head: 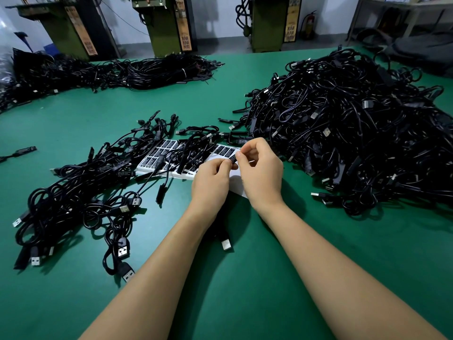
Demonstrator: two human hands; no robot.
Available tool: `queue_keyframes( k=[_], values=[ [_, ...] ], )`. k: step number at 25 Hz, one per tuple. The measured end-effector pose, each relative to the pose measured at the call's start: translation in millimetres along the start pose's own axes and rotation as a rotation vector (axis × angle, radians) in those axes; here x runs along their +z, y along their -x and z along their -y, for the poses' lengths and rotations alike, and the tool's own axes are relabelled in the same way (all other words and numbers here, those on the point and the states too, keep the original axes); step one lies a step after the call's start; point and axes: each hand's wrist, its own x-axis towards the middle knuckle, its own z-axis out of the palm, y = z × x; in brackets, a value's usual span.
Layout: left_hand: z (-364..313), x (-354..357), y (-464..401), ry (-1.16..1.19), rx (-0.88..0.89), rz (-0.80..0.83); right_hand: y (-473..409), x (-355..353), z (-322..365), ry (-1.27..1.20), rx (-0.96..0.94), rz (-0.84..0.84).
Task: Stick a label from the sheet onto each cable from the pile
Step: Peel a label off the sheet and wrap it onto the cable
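A: State the position of both hands.

B: Left hand (212,173) and right hand (260,168) meet above the near edge of the sheet (171,157), over the green desk (232,278). Both grips are clamped: thumb and fingertips of each hand pinch one small black piece (233,159) between them. Whether this piece is a label alone or a label on a cable part cannot be told.

A: Location of the sheet?

B: Flat on the desk, just beyond the hands. Rows of black labels with white print cover it; several cables lie across its middle. A bare white strip shows beneath the hands.

A: Location of the pile?

B: The pile (343,133) of black cables with USB plugs sits to the right, its near edge just beside the right hand. A smaller, flatter heap (73,204) lies to the left, touching the sheet's left end.

A: Other items?

B: One USB plug (226,244) rests on the desk between the forearms. Further bundles (157,69) lie at the far edge, with green machines (166,28) standing behind.
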Motion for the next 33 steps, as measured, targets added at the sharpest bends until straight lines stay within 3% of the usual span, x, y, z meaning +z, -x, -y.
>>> queue_keyframes(
  k=[18,24,33],
  values=[
    [-0.8,0.2,1.5,-0.025,-0.029,-0.017,-1.1,-0.5,-1.5,0.0,0.008,-0.029],
    [-2.4,-0.9,2.1,-0.016,-0.077,0.011,-4.0,-6.1,-0.3,-0.127,0.064,-0.109],
    [-5.9,-10.6,-1.0,0.196,-0.152,0.117,-5.1,-4.7,1.1,-0.421,0.202,0.025]
  ],
)
